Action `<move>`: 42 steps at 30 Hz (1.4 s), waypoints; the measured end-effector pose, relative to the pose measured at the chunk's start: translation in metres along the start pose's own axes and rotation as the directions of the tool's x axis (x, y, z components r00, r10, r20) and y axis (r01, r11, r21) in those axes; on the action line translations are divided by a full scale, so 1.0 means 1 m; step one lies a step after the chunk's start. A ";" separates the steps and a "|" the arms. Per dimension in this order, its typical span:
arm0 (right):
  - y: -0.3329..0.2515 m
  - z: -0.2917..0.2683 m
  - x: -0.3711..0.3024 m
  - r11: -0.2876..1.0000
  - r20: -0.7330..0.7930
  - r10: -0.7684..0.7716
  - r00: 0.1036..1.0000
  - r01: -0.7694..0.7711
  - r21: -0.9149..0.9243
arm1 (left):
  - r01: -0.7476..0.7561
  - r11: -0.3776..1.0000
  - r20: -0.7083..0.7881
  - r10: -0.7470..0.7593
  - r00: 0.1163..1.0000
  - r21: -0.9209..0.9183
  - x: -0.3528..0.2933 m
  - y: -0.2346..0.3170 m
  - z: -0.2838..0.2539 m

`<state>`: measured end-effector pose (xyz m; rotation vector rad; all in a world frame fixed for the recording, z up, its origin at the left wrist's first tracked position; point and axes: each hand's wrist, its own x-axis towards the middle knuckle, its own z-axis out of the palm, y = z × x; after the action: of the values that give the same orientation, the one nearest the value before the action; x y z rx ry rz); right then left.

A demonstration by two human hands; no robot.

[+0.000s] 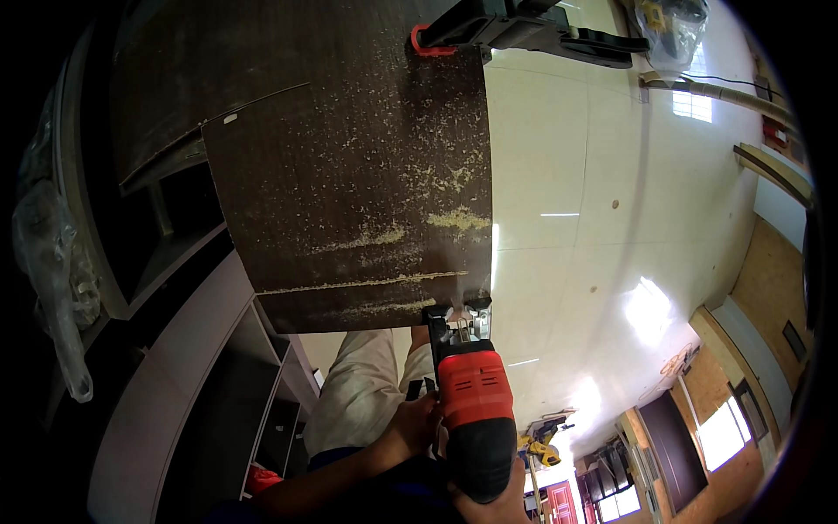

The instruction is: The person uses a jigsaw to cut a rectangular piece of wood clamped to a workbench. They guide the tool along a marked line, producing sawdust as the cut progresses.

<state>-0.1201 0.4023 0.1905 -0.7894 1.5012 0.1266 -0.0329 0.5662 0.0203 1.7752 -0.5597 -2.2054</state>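
A red and black jigsaw (476, 384) stands at the near right corner of a dark brown wood-grain board (305, 201), its metal shoe on the board's edge. My right hand (502, 505) is closed round the rear of the tool, partly hidden by its black end. Against the tool's left side my left hand (415, 428) is closed, its fingertips partly hidden. A cut line (367, 284) edged with pale sawdust crosses the board near its front edge. More sawdust (458, 218) lies in heaps and specks over the right half.
A black clamp (524, 31) with a red pad grips the board's far right edge. Dark cabinet shelving (218, 384) stands at left, with clear plastic wrap (57, 288) beside it. Pale tiled floor (567, 192) stretches to the right, and a yellow tool (543, 451) lies beyond.
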 end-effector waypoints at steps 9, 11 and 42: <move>0.000 0.003 -0.001 1.000 -0.039 -0.013 0.999 0.014 0.018 | -0.081 0.996 0.020 0.081 0.997 0.048 0.000 0.004 -0.004; 0.000 0.005 -0.001 0.999 -0.055 -0.011 0.998 0.014 0.049 | -0.158 0.963 0.057 0.149 0.987 0.219 0.002 0.003 -0.007; -0.014 0.005 0.005 0.999 -0.058 -0.042 0.997 0.041 -0.021 | -0.091 0.993 0.059 0.087 0.994 0.080 0.004 0.010 -0.008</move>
<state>-0.1083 0.3928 0.1905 -0.8461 1.5398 0.0884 -0.0260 0.5547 0.0196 1.6974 -0.7379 -2.2061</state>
